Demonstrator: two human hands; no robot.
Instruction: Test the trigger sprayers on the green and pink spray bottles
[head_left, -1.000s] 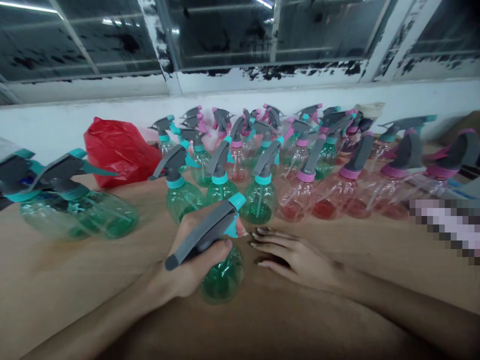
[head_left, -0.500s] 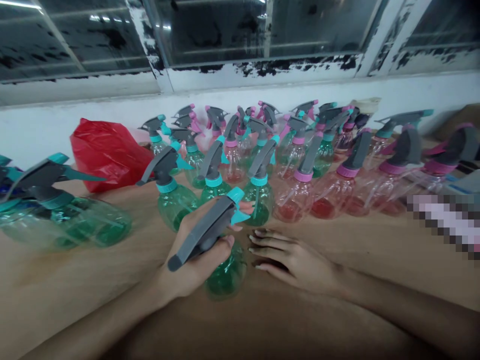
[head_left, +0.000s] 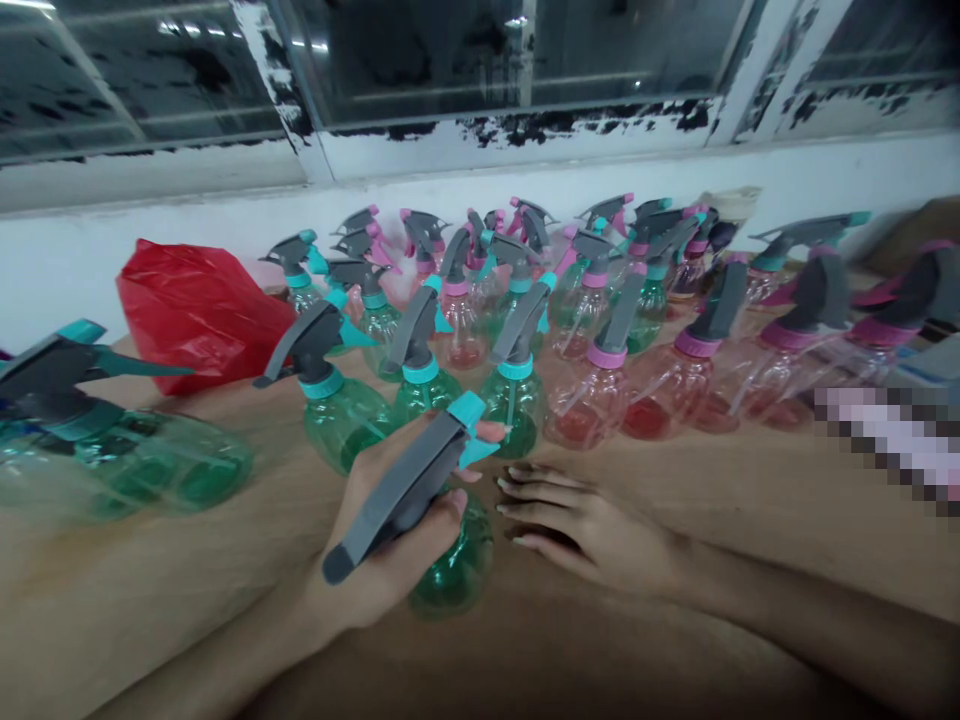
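My left hand [head_left: 390,530] is wrapped round the neck of a green spray bottle [head_left: 454,565], just under its grey trigger head [head_left: 401,490]. The head has a teal nozzle and a teal trigger, and a finger extends beside the trigger. The bottle stands near the table's front, with its collar hidden by the hand. My right hand [head_left: 570,520] lies palm down on the table to the right of that bottle, fingers stretched toward it but apart from it, holding nothing. Just beyond the hands stand green spray bottles [head_left: 514,410] and pink spray bottles [head_left: 585,405] in a row.
More spray bottles [head_left: 461,335] with teal or pink collars crowd the back, near the white wall [head_left: 67,270]. At the back left lies a red plastic bag [head_left: 199,315]. Green bottles [head_left: 214,465] stand at the left. The table [head_left: 697,500] is wooden. A blurred-out patch covers the right side.
The view has turned slightly, so the left bottles and red bag sit farther left. My left hand keeps its grip on the spray bottle, its index finger now stretched past the trigger. The right hand stays put.
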